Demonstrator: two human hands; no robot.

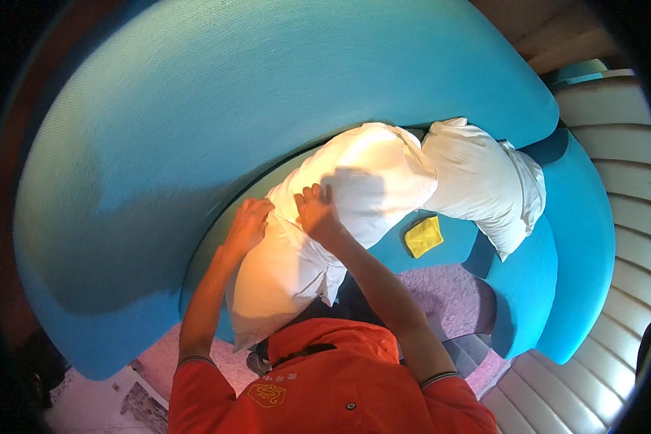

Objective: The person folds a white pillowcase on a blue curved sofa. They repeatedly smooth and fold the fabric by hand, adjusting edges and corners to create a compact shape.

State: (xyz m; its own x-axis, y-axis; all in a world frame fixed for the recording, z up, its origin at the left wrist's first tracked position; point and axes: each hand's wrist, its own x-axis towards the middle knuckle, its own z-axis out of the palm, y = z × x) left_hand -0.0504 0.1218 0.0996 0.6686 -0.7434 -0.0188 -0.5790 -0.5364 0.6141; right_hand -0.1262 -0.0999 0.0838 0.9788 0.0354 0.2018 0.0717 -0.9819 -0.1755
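Observation:
A plump white pillow [369, 211] leans against the curved backrest, partly in my shadow. Nearest my body is another white pillow [276, 287], its upper end meeting the first in creased fabric. At that crease my left hand [249, 225] has its fingers curled onto the white cloth by the backrest. My right hand [319, 214] lies against the first pillow's face, fingers bent and apart. Farther right, a third white pillow [474, 168] rests against the first, its loose case end hanging over the seat. A folded yellow cloth [424, 236] lies on the blue seat.
The tall blue backrest [238, 92] curves around the sofa's left and far sides. Blue upholstered parts [575, 260] continue at right, beside a ribbed pale padded surface [624, 233]. Pinkish carpet [450, 298] shows between the seat and my body.

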